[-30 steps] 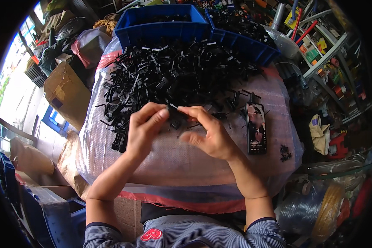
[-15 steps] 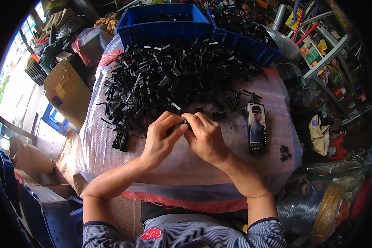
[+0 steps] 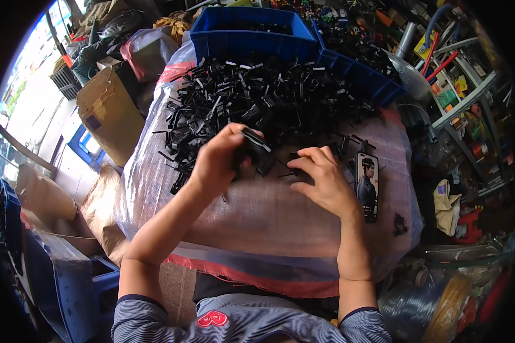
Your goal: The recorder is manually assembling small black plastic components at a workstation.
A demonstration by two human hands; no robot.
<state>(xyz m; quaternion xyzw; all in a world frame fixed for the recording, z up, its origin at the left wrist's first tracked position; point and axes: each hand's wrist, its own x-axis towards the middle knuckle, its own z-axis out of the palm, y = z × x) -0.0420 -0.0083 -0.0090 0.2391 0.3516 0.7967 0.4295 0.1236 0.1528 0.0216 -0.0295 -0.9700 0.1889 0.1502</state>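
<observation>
My left hand [image 3: 214, 160] is closed around a black plastic part [image 3: 256, 140], whose flat, light-catching edge juts out past the fingers. The palm side and the rest of the part are hidden. To its right, my right hand [image 3: 326, 178] has thumb and fingers spread apart, with the fingertips beside a small black piece [image 3: 293, 164] at the near edge of the heap; whether they touch it I cannot make out. Beyond both hands spreads a big heap of black plastic parts [image 3: 252, 91], many with thin rods or clips sticking out.
A blue bin [image 3: 252, 44] and a second blue bin [image 3: 360, 74] holding black parts stand behind the heap. A lit phone [image 3: 367, 186] lies right of my right hand. Farther right is a small cluster of black bits [image 3: 399, 224]. Woven plastic sheeting [image 3: 257, 228] covers the work surface.
My hands were together at the middle and have parted. The left rose slightly leftward with the black part; the right moved right and its fingers opened. The whole view has shifted a little.
</observation>
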